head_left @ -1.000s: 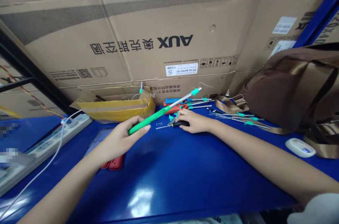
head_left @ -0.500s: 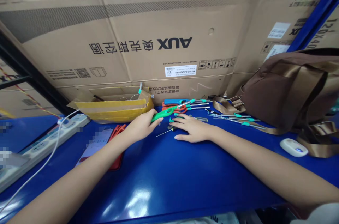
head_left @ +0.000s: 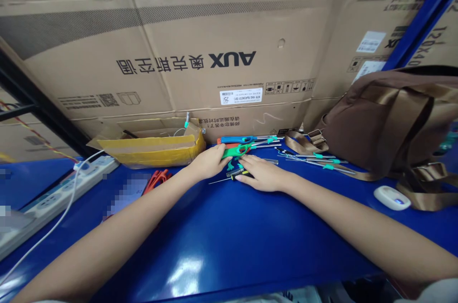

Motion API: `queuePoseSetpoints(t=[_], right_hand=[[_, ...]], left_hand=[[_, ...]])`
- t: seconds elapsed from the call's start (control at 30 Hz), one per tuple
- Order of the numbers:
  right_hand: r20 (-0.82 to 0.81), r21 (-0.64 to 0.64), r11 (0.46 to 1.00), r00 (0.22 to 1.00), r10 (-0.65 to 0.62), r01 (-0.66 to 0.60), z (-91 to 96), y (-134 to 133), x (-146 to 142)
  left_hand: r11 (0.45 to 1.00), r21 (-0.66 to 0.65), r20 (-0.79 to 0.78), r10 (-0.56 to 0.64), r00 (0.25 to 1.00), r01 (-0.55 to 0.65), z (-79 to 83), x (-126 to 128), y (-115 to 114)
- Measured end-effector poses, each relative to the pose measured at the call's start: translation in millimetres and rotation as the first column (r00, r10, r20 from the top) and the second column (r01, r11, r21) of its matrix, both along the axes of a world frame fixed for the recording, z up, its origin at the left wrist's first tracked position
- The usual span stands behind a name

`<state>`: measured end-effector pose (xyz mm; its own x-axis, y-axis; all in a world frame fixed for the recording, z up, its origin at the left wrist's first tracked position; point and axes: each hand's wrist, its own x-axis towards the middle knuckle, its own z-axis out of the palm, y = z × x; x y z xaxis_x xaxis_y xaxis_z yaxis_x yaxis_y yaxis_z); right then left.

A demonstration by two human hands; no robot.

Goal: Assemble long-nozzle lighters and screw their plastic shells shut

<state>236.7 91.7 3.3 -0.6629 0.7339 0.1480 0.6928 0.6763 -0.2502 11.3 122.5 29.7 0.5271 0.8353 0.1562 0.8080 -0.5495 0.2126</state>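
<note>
My left hand (head_left: 209, 163) is closed around the rear of a green long-necked lighter (head_left: 234, 151), whose metal neck points right. It is held over an orange lighter (head_left: 229, 146), beside a blue lighter (head_left: 236, 140) at the back. My right hand (head_left: 265, 172) lies low on the table with fingers spread, over small tools it partly hides. A screwdriver (head_left: 234, 177) with a black and yellow handle sits at its thumb; whether the thumb touches it I cannot tell. Small teal trigger-like pieces (head_left: 230, 166) lie between my hands.
Several metal lighter necks with teal parts (head_left: 327, 166) lie to the right, near a brown bag (head_left: 361, 126) and a white case (head_left: 391, 198). At left are a yellow-taped cardboard box (head_left: 150, 152), red-handled tool (head_left: 156, 180), blurred phone and power strip (head_left: 53, 198). Large cardboard stands behind.
My left hand has moved right and forward, bringing the green lighter down over the other lighters. My right hand's fingers have drawn in slightly near the screwdriver.
</note>
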Motion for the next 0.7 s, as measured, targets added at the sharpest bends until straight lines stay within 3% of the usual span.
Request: queuePoseSetpoints(t=[0.17, 0.33, 0.47, 0.57, 0.7], right_hand=[[-0.012, 0.062, 0.998, 1.000, -0.009, 0.009, 8.9, -21.1, 12.3], [-0.018, 0.152, 0.968, 0.980, -0.198, 0.199, 7.4, -27.4, 32.9], [0.001, 0.138, 0.943, 0.952, -0.305, 0.302, -1.6, -22.9, 45.1], [-0.005, 0.124, 0.946, 0.954, -0.300, 0.298, -4.0, -20.5, 49.1], [-0.051, 0.121, 0.957, 0.964, -0.260, 0.264, -4.4, -17.3, 52.5]], left_hand=[[1.000, -0.012, -0.011, -0.006, 1.000, 0.006, -3.3, 0.7, 6.9], [1.000, -0.003, -0.022, 0.004, 1.000, -0.004, -9.8, 5.5, 13.3], [0.997, 0.038, -0.028, 0.063, 0.998, -0.062, -11.2, 11.8, 13.4], [0.995, 0.086, -0.004, 0.056, 0.998, -0.056, -8.8, 15.7, 7.0], [0.991, 0.114, 0.020, -0.069, 0.997, 0.067, -1.2, 18.2, -15.6]])
